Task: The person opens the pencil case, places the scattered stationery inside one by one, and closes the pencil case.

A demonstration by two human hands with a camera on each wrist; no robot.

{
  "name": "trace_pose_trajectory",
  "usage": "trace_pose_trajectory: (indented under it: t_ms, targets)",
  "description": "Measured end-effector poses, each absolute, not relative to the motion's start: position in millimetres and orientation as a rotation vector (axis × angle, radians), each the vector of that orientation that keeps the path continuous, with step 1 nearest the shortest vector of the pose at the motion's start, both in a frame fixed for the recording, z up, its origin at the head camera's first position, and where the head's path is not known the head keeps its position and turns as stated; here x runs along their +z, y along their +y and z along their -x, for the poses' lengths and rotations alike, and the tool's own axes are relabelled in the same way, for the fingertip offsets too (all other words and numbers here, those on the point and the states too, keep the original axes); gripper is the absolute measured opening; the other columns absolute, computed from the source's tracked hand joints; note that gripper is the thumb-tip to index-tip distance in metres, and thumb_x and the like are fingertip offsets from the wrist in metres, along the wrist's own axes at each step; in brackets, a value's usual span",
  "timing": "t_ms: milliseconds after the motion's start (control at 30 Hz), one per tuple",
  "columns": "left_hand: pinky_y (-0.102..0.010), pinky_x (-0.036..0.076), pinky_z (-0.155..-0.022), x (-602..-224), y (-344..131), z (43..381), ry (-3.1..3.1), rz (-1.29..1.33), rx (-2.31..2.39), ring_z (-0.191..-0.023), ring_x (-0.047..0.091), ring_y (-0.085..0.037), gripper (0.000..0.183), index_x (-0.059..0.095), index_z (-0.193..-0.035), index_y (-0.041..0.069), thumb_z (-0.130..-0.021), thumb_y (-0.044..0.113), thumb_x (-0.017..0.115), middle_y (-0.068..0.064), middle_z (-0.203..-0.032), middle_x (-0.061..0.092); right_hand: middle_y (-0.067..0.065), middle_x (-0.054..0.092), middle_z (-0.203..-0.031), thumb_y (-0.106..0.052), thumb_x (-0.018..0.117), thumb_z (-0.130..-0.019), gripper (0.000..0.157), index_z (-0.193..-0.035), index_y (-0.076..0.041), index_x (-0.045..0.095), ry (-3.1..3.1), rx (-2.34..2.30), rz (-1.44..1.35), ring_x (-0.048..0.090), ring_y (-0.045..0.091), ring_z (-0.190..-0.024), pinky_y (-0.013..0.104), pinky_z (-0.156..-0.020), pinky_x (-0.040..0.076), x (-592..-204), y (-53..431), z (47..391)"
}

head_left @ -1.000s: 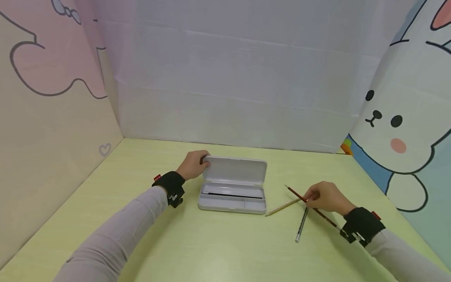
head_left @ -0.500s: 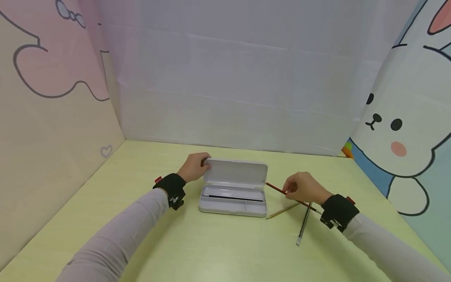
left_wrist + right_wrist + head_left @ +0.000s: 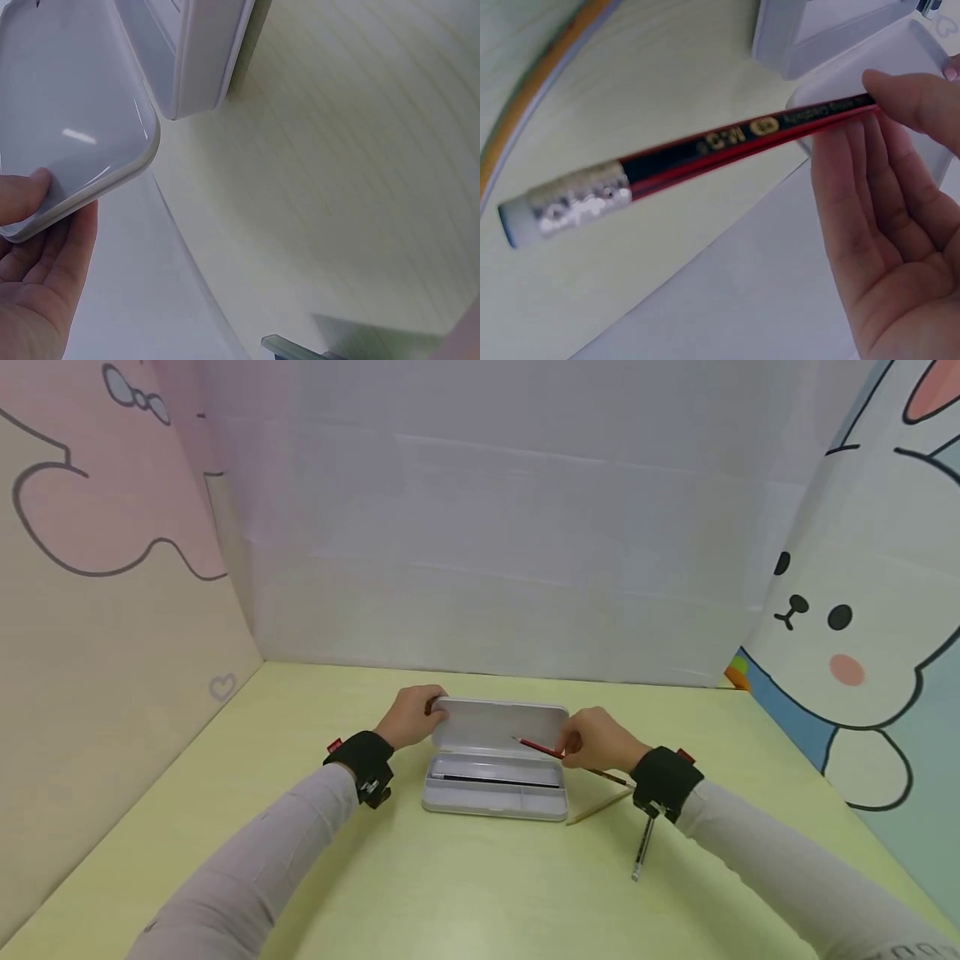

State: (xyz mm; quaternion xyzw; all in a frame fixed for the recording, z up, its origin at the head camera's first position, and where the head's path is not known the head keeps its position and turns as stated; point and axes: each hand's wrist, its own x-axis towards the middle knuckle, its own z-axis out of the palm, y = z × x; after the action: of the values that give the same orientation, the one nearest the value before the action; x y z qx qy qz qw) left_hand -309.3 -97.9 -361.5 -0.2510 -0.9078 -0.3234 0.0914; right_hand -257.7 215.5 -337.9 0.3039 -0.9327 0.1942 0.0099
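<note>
A white pencil case (image 3: 465,797) stands open on the table, its lid (image 3: 487,725) raised. My left hand (image 3: 408,717) grips the lid's left corner, thumb on the inner face and fingers behind, as the left wrist view shows. Between thumb and fingers my right hand (image 3: 606,742) pinches a red-and-black pencil (image 3: 742,140) with a white eraser. Its sharpened tip points left, in front of the lid and above the case's right half. One dark pencil (image 3: 495,780) lies lengthwise in the case's rear compartment.
A plain wooden pencil (image 3: 596,808) lies on the table (image 3: 480,893) just right of the case. Nearer the front is a dark pencil (image 3: 642,853) with a white eraser, partly hidden by the right wrist strap. Upright panels border the table at the back and sides.
My right hand has moved left with the red-and-black pencil, from over the loose pencils to the case's right side. My left hand has stayed on the lid.
</note>
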Motion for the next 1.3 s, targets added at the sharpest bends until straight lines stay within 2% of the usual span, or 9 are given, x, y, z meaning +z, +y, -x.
trace_pose_trajectory:
  t_ms: [1100, 1300]
  targets:
    - [-0.026, 0.043, -0.064, -357.6, -98.9, 307.2, -2.726, 0.741, -0.932, -0.073, 0.053, -0.018, 0.010, 0.066, -0.099, 0.002, -0.089, 0.005, 0.065, -0.012, -0.085, 0.065, -0.001, 0.067, -0.066, 0.000, 0.075, -0.070, 0.010, -0.072, -0.009, 0.072, -2.935, 0.605, -1.189, 0.054, 0.003, -0.059, 0.017, -0.056, 0.045, -347.9, 124.0, 283.3]
    - [-0.027, 0.042, -0.063, -357.7, -98.6, 307.2, -2.713, 0.759, -0.932, -0.071, 0.052, -0.018, 0.009, 0.065, -0.098, 0.002, -0.089, 0.004, 0.065, -0.012, -0.082, 0.063, 0.000, 0.068, -0.067, 0.001, 0.078, -0.069, 0.012, -0.072, -0.009, 0.072, -2.914, 0.589, -1.226, 0.055, 0.003, -0.059, 0.016, -0.057, 0.046, -353.9, 116.3, 286.3]
